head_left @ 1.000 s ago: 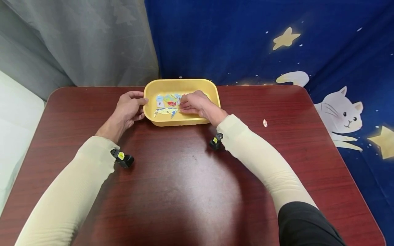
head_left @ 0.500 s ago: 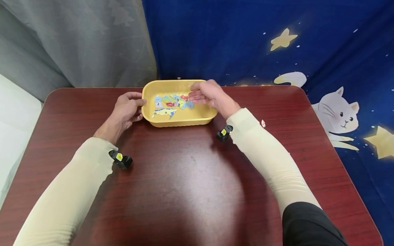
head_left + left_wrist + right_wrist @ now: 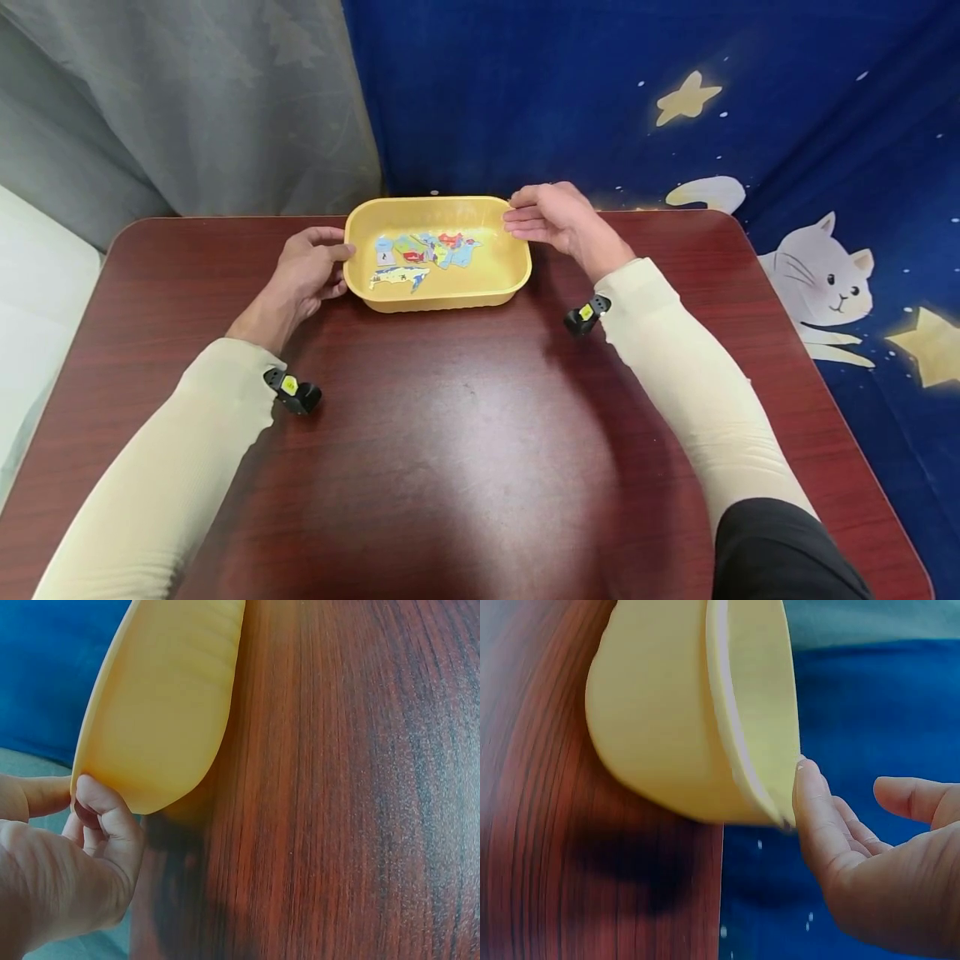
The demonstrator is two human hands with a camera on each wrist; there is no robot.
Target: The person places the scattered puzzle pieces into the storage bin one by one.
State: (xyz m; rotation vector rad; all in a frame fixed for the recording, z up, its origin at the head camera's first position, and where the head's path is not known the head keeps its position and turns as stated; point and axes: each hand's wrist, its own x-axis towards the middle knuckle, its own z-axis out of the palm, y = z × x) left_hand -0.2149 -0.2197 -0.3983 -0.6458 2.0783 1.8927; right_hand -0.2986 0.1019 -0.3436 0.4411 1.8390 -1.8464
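Observation:
A yellow oblong plastic tub (image 3: 491,279) rests at the far edge of the table. Inside it lie several flat, coloured cut-out pieces (image 3: 412,253), with a long cream and blue piece (image 3: 397,273) in front of them. My left hand (image 3: 303,271) grips the tub's left end, and in the left wrist view thumb and forefinger pinch its rim (image 3: 84,742). At the other end, my right hand (image 3: 555,218) has its fingers extended right at the rim. The right wrist view shows that thumb (image 3: 907,796) standing apart from the fingers.
The dark red wooden table (image 3: 450,433) extends toward me. Behind it hang a grey curtain (image 3: 225,108) and a blue curtain (image 3: 510,100) printed with stars and a cat. Black wrist cameras (image 3: 296,392) sit on both cream sleeves.
My right hand has moved from over the pieces inside the tub out to its right end, uncovering them. The left hand keeps its hold. A small pinkish scrap is now hidden by my right arm.

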